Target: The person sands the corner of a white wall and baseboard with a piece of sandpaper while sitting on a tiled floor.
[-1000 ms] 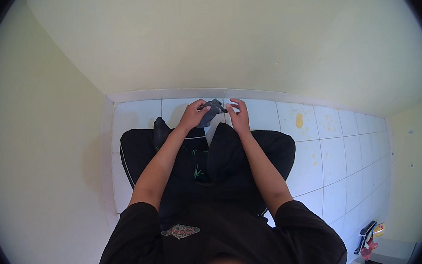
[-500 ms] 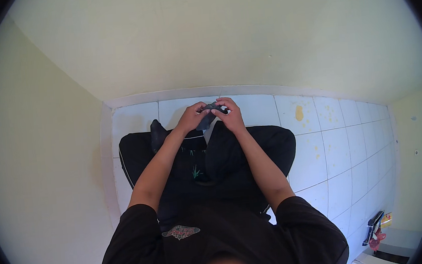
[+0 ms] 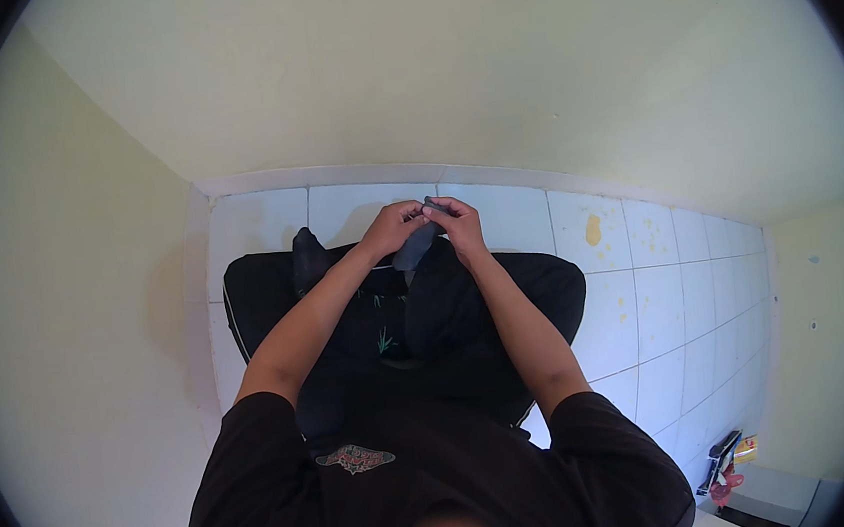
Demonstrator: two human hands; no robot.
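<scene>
In front of my crossed legs, both hands meet on a dark grey sock [image 3: 415, 251]. My left hand [image 3: 395, 229] pinches its upper end, thumb and fingers drawn together. My right hand [image 3: 461, 226] closes on the same end from the other side. Below the fingers the cloth slopes down to the dark trouser leg [image 3: 445, 302]; whether a foot is inside, I cannot tell. To the left, a foot in a dark sock [image 3: 308, 257] points up and away from me, apart from my hands.
A black padded seat or cushion [image 3: 256, 296] with pale piping spreads beneath my legs. White floor tiles [image 3: 498, 219] run to pale walls ahead and at left. Yellowish stains [image 3: 594, 229] mark tiles on the right. Small items, including a red plastic bag [image 3: 727, 488], lie at lower right.
The sock's bunched upper part has become narrower and straighter between my fingers. My hands stay close together, and the whole view has shifted slightly.
</scene>
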